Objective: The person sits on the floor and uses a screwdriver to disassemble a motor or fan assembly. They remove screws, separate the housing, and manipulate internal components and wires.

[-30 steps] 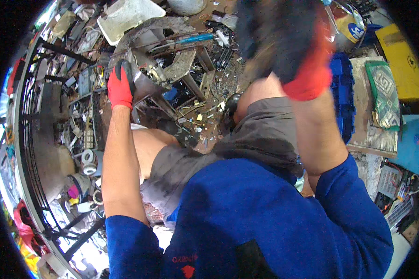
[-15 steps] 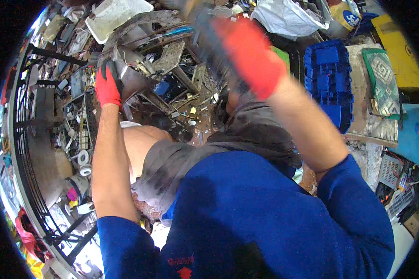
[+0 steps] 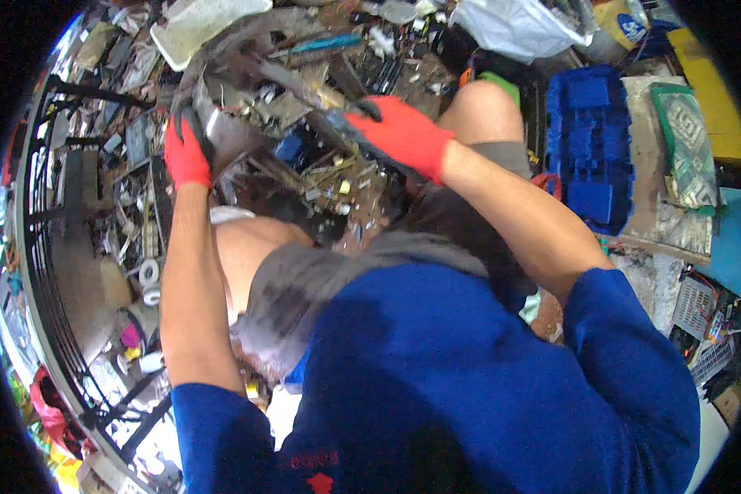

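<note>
My left hand (image 3: 188, 150), in a red glove with dark palm and fingertips, is closed on the edge of a dirty, shiny metal piece (image 3: 229, 136) among the scrap. My right hand (image 3: 399, 136), gloved alike, is wrapped round a hammer-like tool (image 3: 325, 97) smeared by motion. The tool's brownish end points up and left, over the scrap between both hands; whether it touches anything I cannot tell. Below it a small blue part (image 3: 291, 150) sits among broken frame pieces.
A black metal rack (image 3: 37, 214) runs along the left. On the right are a blue plastic case (image 3: 589, 148) and a green patterned mat (image 3: 683, 148) on a board. A white tray (image 3: 206, 29) and a white sack (image 3: 519, 29) lie at the back. My bare knee (image 3: 487, 111) is beside the right hand.
My right hand has come down and slightly left with the tool, from high at the top to over the scrap. My left hand has barely moved.
</note>
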The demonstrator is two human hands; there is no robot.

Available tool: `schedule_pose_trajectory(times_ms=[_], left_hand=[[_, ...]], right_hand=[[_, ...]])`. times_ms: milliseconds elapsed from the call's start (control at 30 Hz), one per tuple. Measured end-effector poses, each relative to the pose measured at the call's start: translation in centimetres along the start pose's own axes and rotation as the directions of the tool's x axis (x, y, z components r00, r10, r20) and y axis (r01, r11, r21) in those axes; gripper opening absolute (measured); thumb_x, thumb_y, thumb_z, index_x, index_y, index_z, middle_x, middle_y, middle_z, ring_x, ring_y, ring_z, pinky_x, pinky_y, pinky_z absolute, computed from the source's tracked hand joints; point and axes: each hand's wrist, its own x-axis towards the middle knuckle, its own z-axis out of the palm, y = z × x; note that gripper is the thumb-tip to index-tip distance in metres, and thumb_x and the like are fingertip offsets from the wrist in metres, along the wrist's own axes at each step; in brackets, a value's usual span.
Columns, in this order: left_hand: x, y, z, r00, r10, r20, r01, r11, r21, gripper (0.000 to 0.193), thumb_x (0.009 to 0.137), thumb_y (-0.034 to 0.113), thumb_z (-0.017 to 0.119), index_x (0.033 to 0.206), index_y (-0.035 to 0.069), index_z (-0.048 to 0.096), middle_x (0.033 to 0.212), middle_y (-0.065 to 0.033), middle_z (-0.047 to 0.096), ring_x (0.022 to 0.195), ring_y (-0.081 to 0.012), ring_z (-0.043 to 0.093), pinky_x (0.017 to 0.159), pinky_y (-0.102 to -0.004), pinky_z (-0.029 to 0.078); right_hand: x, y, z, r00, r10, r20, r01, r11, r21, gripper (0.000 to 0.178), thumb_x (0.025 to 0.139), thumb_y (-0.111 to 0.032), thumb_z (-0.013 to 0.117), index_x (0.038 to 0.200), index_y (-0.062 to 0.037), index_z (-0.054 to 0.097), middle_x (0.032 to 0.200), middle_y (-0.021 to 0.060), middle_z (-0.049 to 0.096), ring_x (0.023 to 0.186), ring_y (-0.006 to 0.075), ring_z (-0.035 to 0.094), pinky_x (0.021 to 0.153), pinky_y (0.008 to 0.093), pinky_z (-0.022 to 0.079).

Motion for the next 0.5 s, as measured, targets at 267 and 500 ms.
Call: schedule_pose_trajectory(times_ms=[267, 500], left_hand=[[-0.8, 2.1, -0.4, 0.999, -0.032, 0.007, 0.033, 0.999, -0.021, 0.046, 0.1, 0.028, 0.046, 0.137, 0.001, 0.05, 0.136, -0.0238, 0.054, 0.127, -0.037, 0.05, 0.107, -0.0402, 0.037], [-0.8, 2.9, -1.1, 0.999, -0.036, -0.026, 0.035, 0.999, -0.012, 0.051, 0.1, 0.035, 0.045, 0.137, 0.0, 0.05, 0.139, -0.0231, 0.052, 0.129, -0.0386, 0.048, 0.108, -0.0409, 0.036]], right_hand=[[-2.0, -2.4, -16.9, 0.775, -0.568, -0.277, 0.59, 0.807, -0.004, 0.034, 0.093, -0.027, 0.05, 0.113, -0.0018, 0.062, 0.109, 0.0161, 0.066, 0.1, 0.0265, 0.063, 0.092, 0.0371, 0.049], [-1.5, 2.8, 6.7, 0.998, -0.009, 0.057, 0.007, 0.999, 0.04, 0.057, 0.075, -0.033, 0.072, 0.117, 0.0034, 0.06, 0.109, 0.0268, 0.066, 0.102, 0.0352, 0.065, 0.09, 0.0405, 0.05]])
